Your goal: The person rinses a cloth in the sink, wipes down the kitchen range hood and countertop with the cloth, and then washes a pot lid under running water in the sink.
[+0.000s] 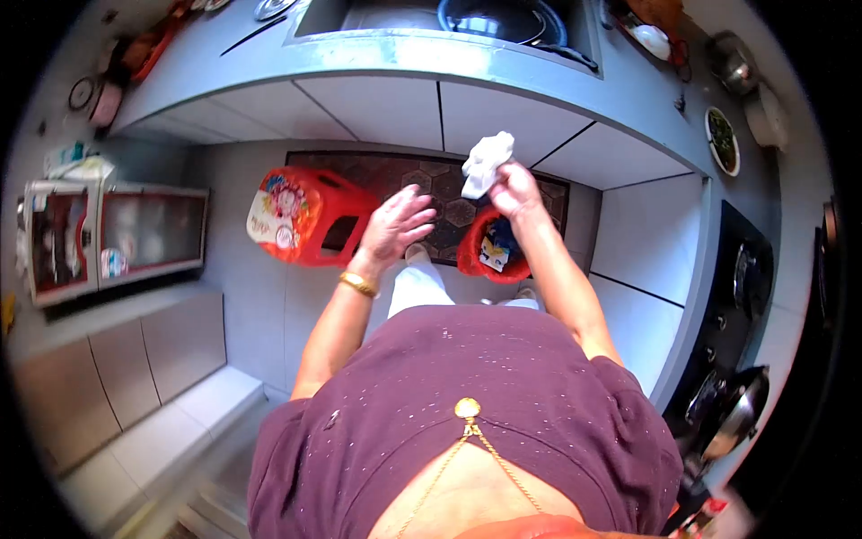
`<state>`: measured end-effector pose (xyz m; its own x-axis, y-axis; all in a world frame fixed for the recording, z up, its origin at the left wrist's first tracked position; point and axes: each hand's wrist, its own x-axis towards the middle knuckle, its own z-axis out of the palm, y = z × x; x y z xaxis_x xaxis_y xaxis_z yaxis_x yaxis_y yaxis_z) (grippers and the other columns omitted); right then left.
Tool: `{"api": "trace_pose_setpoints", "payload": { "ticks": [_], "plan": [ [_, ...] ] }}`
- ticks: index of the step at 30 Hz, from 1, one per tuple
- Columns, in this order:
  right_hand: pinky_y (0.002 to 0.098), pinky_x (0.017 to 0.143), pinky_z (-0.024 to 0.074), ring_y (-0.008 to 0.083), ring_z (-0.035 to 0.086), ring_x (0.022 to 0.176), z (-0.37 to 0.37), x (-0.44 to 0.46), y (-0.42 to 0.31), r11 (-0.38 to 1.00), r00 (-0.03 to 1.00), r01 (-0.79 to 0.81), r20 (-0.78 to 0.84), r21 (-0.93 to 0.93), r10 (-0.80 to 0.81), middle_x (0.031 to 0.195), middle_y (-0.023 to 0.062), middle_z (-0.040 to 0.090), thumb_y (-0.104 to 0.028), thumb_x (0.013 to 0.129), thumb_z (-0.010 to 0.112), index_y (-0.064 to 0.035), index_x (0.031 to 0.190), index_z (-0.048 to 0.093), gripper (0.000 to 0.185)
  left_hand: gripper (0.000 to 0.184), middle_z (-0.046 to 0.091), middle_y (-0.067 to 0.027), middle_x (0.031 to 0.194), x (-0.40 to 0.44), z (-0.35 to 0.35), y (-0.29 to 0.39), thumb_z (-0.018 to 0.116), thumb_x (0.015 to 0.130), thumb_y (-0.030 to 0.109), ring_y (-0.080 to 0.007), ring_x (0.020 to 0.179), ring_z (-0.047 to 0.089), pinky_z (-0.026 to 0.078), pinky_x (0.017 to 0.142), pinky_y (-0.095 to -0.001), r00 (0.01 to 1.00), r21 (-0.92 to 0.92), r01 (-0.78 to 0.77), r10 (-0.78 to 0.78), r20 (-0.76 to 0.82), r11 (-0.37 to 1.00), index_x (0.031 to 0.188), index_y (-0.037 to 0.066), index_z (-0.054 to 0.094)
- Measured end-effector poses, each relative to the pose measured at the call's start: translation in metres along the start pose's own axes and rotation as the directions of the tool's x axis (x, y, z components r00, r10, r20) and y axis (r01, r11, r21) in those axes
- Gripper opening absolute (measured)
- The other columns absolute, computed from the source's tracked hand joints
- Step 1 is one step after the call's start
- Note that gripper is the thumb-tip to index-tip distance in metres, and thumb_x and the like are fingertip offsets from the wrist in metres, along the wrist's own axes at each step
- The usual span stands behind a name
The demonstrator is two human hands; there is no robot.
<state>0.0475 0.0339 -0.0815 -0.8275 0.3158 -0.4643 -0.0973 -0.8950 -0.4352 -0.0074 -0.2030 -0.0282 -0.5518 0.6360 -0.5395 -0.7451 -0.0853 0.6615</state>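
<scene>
My right hand is closed around a crumpled white tissue or cloth; which of the two I cannot tell. It is raised in front of the counter's cabinet face, above a red bin on the floor. Inside the bin are a dark lining and some litter with a yellow and white print. My left hand holds nothing, its fingers stretched out and slightly apart. Nearest to it stands a red plastic stool with a colourful printed white seat, lying to its left in view.
A patterned dark mat lies along the base of the counter. The sink holds a dark pan. On the right are a black gas stove and a bowl of greens. A glass-doored cabinet stands on the left.
</scene>
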Motion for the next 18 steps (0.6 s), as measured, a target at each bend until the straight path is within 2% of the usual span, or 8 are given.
{"api": "trace_pose_setpoints", "payload": {
  "ticks": [3,6,8,10,12,15,16,18],
  "plan": [
    [0.0458,0.085,0.0499,0.0302,0.059,0.095,0.014,0.035,-0.075,0.958,0.958,0.276,-0.060,-0.081,-0.281,0.103,0.0181,0.057,0.005,0.077,0.036,0.0043,0.112,0.048,0.037,0.054,0.041,-0.0180,0.132,-0.005,-0.054,0.040,0.048,0.091,0.031,-0.0291,0.115,0.048,0.042,0.095,-0.0418,0.998,-0.022,-0.035,0.034,-0.051,0.999,0.135,0.005,0.029],
    [0.0352,0.072,0.0537,0.0222,0.062,0.082,-0.003,0.060,-0.164,0.697,0.707,0.534,-0.199,-0.479,-0.679,0.094,0.0132,0.061,0.004,0.077,0.045,0.0044,0.104,0.055,0.028,0.050,0.043,-0.0184,0.130,-0.021,-0.102,0.062,0.046,0.093,0.028,-0.0295,0.113,0.049,0.043,0.092,-0.0407,0.983,-0.032,-0.072,0.066,-0.170,0.997,0.134,0.004,0.031],
    [0.0256,0.067,0.0506,0.0148,0.061,0.076,-0.032,0.082,-0.219,0.411,0.565,0.364,-0.152,-0.836,-0.811,0.098,0.0071,0.062,-0.001,0.076,0.052,0.0012,0.098,0.064,0.025,0.048,0.046,-0.0180,0.127,-0.032,-0.130,0.066,0.047,0.092,0.029,-0.0285,0.110,0.051,0.045,0.090,-0.0401,0.957,-0.044,-0.079,0.064,-0.284,0.996,0.132,0.005,0.034],
    [0.0266,0.086,0.0429,0.0184,0.055,0.104,-0.073,0.109,-0.263,0.101,0.605,0.029,-0.063,-0.995,-0.794,0.114,0.0133,0.058,-0.015,0.077,0.059,-0.0037,0.108,0.062,0.033,0.048,0.050,-0.0164,0.123,-0.042,-0.149,0.068,0.050,0.091,0.031,-0.0267,0.105,0.054,0.046,0.087,-0.0392,0.919,-0.092,-0.055,0.014,-0.393,0.994,0.130,0.007,0.038],
    [0.0356,0.103,0.0274,0.0272,0.036,0.126,-0.070,0.115,-0.280,0.056,0.880,-0.115,-0.128,-0.992,-0.457,0.134,0.0185,0.039,-0.040,0.082,0.054,-0.0071,0.124,0.050,0.054,0.048,0.053,-0.0149,0.119,-0.046,-0.166,0.067,0.052,0.090,0.032,-0.0254,0.102,0.056,0.047,0.085,-0.0384,0.900,-0.102,-0.016,-0.030,-0.435,0.995,0.129,0.008,0.039],
    [0.0495,0.107,0.0116,0.0376,0.015,0.134,-0.029,0.135,-0.222,-0.229,0.657,-0.530,-0.225,-0.816,-0.720,0.147,0.0163,0.014,-0.064,0.082,0.037,-0.0116,0.137,0.031,0.077,0.048,0.055,-0.0129,0.115,-0.048,-0.178,0.082,0.054,0.089,0.033,-0.0236,0.098,0.058,0.048,0.082,-0.0371,0.876,-0.095,0.019,-0.062,-0.477,0.995,0.128,0.008,0.040],
    [0.0588,0.103,-0.0016,0.0430,-0.004,0.134,-0.046,0.166,-0.213,-0.343,0.729,-0.522,-0.200,-0.781,-0.655,0.148,0.0137,-0.003,-0.076,0.078,0.018,-0.0145,0.142,0.016,0.089,0.048,0.055,-0.0128,0.115,-0.045,-0.180,0.090,0.054,0.089,0.033,-0.0235,0.098,0.058,0.048,0.081,-0.0368,0.882,-0.080,0.016,-0.052,-0.468,0.997,0.128,0.008,0.040],
    [0.0576,0.104,-0.0025,0.0403,-0.010,0.134,0.005,0.174,-0.161,-0.561,0.836,-0.453,-0.111,-0.693,-0.537,0.148,0.0139,-0.005,-0.076,0.078,0.018,-0.0160,0.142,0.014,0.088,0.048,0.055,-0.0125,0.115,-0.035,-0.186,0.105,0.054,0.089,0.032,-0.0232,0.098,0.058,0.049,0.081,-0.0363,0.882,-0.072,-0.017,-0.019,-0.471,0.997,0.127,0.007,0.040]
  ]
}}
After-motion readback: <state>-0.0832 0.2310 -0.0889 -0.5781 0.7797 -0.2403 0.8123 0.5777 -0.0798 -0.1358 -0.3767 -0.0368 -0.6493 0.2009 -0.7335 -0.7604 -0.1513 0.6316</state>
